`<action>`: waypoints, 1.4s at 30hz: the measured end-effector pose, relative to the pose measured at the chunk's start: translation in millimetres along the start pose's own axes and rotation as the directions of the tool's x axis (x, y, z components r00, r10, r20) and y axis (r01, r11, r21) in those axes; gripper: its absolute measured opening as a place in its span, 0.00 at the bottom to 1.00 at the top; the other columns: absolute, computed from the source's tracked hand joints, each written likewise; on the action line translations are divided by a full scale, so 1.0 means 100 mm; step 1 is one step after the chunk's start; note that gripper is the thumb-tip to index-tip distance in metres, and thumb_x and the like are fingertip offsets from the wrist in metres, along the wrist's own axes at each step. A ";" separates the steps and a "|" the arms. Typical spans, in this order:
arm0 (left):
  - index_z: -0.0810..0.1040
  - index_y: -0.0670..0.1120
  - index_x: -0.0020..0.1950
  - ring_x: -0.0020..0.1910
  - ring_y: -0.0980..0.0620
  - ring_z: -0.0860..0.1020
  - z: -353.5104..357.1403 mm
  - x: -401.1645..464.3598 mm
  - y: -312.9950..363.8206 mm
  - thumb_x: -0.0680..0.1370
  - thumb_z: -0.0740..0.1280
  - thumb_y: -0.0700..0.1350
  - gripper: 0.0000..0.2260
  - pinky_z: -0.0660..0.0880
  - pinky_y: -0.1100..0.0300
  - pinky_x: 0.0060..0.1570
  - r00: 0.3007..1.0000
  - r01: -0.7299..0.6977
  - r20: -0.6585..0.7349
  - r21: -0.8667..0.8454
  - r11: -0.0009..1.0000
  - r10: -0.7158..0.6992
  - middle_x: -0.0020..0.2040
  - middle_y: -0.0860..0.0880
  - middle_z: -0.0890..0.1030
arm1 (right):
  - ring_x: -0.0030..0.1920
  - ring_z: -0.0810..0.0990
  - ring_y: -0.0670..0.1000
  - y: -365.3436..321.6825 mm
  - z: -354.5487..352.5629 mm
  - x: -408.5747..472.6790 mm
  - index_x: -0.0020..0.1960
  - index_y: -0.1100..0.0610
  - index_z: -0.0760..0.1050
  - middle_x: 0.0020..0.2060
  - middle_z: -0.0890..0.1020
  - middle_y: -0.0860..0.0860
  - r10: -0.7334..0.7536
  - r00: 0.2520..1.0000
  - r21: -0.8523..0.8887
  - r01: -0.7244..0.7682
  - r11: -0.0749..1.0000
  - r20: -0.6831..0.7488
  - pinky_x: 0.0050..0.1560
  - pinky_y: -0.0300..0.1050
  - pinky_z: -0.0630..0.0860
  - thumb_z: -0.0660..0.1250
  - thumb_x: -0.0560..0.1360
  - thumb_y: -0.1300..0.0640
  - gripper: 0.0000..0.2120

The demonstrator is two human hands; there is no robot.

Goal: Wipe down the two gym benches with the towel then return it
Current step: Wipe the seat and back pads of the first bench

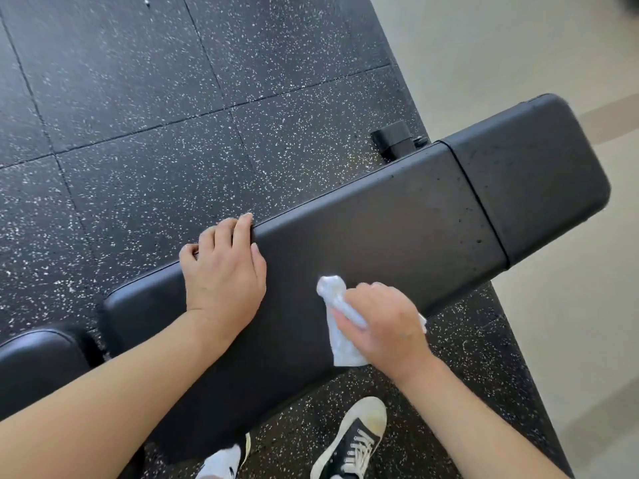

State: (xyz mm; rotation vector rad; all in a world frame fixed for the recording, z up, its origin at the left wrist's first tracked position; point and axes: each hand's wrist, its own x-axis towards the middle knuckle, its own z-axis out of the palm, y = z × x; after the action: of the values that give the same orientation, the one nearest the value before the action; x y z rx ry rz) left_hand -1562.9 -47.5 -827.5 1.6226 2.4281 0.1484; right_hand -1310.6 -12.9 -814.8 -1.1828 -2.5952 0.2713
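Note:
A black padded gym bench (397, 216) runs from lower left to upper right across the view. My right hand (383, 323) grips a crumpled white towel (340, 326) and holds it down on the bench's long pad near the front edge. My left hand (224, 271) rests on the pad to the left of the towel, its fingers curled over the far edge. A shorter seat pad (532, 174) joins the long pad at the right end. Only this one bench shows fully.
Another black pad (38, 361) shows at the lower left. A black bench foot (394, 138) sticks out behind the bench. Speckled black rubber flooring (138, 115) lies around, and pale tiled floor (553, 340) begins at the right. My sneakers (352, 440) stand below the bench.

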 end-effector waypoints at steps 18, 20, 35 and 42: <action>0.69 0.42 0.77 0.69 0.40 0.73 -0.02 -0.09 -0.02 0.78 0.58 0.48 0.28 0.65 0.43 0.69 0.993 -0.114 -0.010 -0.078 0.990 0.114 0.71 0.41 0.76 | 0.35 0.79 0.58 -0.53 0.29 0.95 0.42 0.57 0.77 0.35 0.78 0.53 0.105 0.992 0.112 -0.096 0.989 -0.072 0.34 0.52 0.75 0.73 0.77 0.51 0.11; 0.68 0.42 0.78 0.69 0.39 0.73 -0.03 -0.10 -0.01 0.78 0.58 0.47 0.28 0.66 0.42 0.69 0.993 -0.120 -0.015 -0.062 0.991 0.120 0.71 0.41 0.76 | 0.32 0.76 0.58 -0.23 0.10 0.62 0.41 0.56 0.76 0.32 0.74 0.52 -0.058 0.996 0.046 0.061 0.997 -0.071 0.32 0.53 0.74 0.71 0.78 0.52 0.10; 0.63 0.44 0.82 0.74 0.34 0.68 -0.03 -0.01 0.02 0.74 0.58 0.40 0.33 0.62 0.39 0.73 0.946 -0.311 0.082 -0.024 0.950 0.312 0.79 0.39 0.66 | 0.31 0.72 0.55 -0.72 0.25 0.26 0.44 0.54 0.71 0.32 0.73 0.50 0.171 0.976 0.099 -0.158 0.982 -0.133 0.31 0.50 0.67 0.69 0.76 0.50 0.10; 0.61 0.44 0.82 0.73 0.32 0.67 -0.03 0.07 0.29 0.80 0.55 0.48 0.30 0.63 0.35 0.71 0.932 -0.348 0.113 0.020 0.937 0.344 0.79 0.36 0.65 | 0.31 0.69 0.54 0.21 -0.02 -0.25 0.42 0.54 0.75 0.31 0.70 0.50 -0.015 0.992 -0.015 0.013 1.000 -0.126 0.30 0.50 0.66 0.71 0.77 0.51 0.10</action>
State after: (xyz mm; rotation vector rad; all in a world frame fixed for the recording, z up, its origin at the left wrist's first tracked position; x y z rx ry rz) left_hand -1540.5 -29.6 -820.2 2.0100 2.0596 0.0654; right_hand -1279.3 -18.3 -823.5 -1.1479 -2.4992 0.1697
